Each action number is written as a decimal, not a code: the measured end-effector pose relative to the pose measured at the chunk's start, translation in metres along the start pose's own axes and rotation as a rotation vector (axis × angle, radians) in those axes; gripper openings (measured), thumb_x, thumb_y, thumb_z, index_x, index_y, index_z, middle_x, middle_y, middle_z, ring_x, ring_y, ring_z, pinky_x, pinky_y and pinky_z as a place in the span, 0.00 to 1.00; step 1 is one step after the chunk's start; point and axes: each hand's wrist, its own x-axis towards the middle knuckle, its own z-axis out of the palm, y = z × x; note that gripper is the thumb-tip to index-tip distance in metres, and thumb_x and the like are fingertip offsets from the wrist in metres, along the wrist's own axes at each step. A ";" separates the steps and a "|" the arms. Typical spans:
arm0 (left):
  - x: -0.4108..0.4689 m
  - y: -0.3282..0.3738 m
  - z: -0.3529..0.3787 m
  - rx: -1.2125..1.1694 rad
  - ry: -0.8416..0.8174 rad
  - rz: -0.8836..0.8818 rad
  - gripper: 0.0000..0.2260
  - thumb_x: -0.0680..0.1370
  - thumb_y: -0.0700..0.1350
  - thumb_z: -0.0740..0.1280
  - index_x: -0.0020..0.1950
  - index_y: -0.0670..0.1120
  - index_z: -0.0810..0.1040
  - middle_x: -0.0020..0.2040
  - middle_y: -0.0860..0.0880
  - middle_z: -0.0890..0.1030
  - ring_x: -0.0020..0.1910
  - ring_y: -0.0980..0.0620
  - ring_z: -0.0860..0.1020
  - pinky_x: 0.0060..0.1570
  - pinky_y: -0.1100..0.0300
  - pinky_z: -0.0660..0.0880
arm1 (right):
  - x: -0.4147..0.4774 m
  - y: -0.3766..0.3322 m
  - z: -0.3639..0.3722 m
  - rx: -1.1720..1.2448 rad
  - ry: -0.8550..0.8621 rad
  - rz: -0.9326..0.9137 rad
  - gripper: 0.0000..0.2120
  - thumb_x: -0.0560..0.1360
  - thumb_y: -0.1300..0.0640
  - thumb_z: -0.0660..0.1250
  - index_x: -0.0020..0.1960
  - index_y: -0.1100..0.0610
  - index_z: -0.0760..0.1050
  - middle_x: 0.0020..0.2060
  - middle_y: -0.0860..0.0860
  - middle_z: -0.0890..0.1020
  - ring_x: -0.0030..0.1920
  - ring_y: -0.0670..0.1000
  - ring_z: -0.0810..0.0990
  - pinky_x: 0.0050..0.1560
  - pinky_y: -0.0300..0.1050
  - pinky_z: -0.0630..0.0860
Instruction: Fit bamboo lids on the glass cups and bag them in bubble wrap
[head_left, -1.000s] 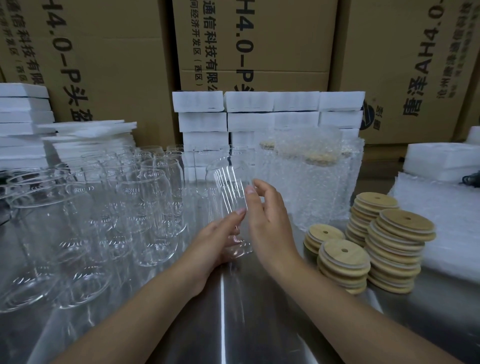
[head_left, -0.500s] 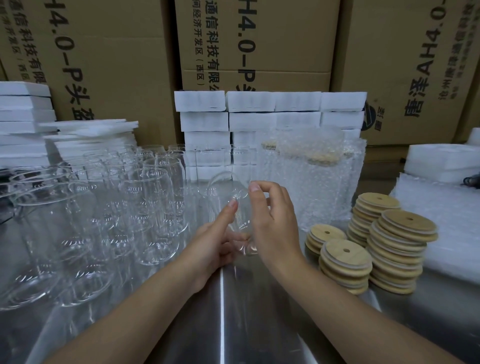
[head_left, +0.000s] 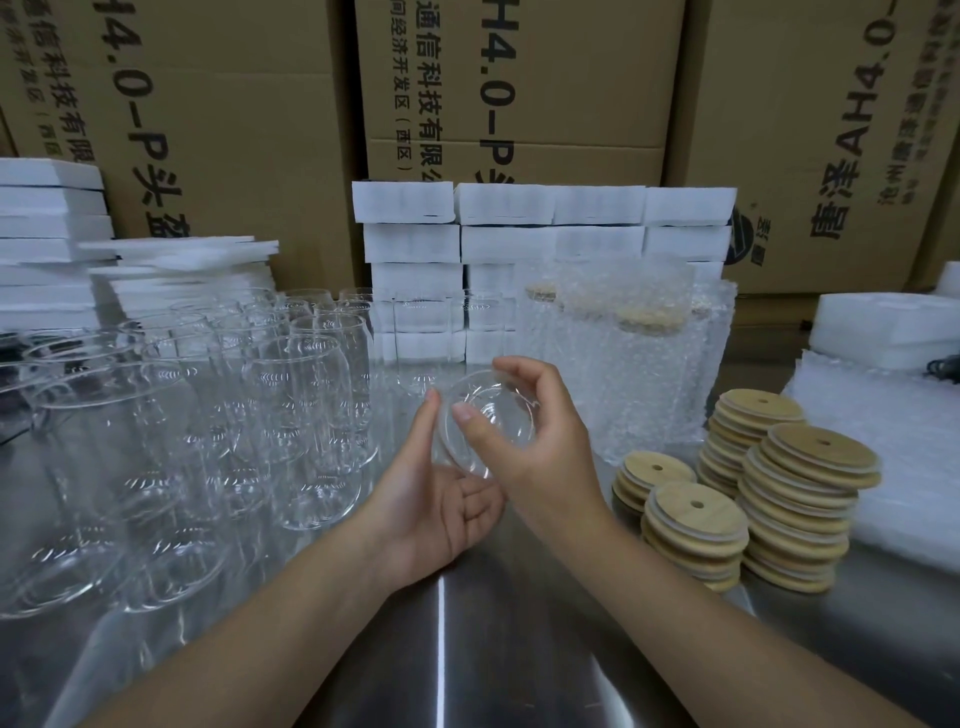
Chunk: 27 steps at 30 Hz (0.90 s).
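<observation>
Above the worktop's middle: a glass cup (head_left: 485, 421), tipped over, one end facing me.
Right hand (head_left: 540, 441): fingers and thumb curled round the cup.
Left hand (head_left: 436, 509): palm up, cradling it from beneath.
Right edge: stacked bamboo lids (head_left: 800, 493).
Left edge: crowded empty glasses (head_left: 291, 395).
Back edge: bubble-wrapped cups (head_left: 623, 364).

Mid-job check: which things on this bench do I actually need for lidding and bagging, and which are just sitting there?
Job:
held glass cup, gripped by left hand and right hand
waiting glass cups
bamboo lids
bubble wrap bags

Lying about:
white foam blocks
cardboard boxes
</observation>
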 end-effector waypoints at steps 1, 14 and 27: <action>-0.001 0.000 0.001 -0.035 -0.010 -0.019 0.35 0.66 0.72 0.61 0.41 0.39 0.84 0.35 0.46 0.80 0.36 0.53 0.79 0.38 0.64 0.79 | 0.000 0.001 0.000 0.012 -0.005 -0.004 0.24 0.62 0.41 0.72 0.55 0.42 0.70 0.55 0.40 0.77 0.58 0.36 0.74 0.60 0.31 0.68; -0.004 0.003 0.000 -0.064 -0.138 -0.054 0.40 0.65 0.71 0.64 0.59 0.36 0.75 0.41 0.43 0.84 0.39 0.51 0.84 0.43 0.61 0.81 | 0.004 0.009 0.000 0.060 0.014 -0.021 0.29 0.57 0.39 0.77 0.56 0.40 0.71 0.54 0.37 0.78 0.61 0.39 0.75 0.64 0.41 0.70; -0.007 0.004 0.006 0.083 -0.068 -0.083 0.48 0.60 0.72 0.61 0.68 0.38 0.69 0.43 0.43 0.85 0.41 0.52 0.85 0.36 0.62 0.80 | 0.001 0.000 -0.002 0.114 0.065 0.057 0.28 0.57 0.36 0.74 0.53 0.45 0.73 0.52 0.39 0.80 0.58 0.35 0.76 0.61 0.36 0.70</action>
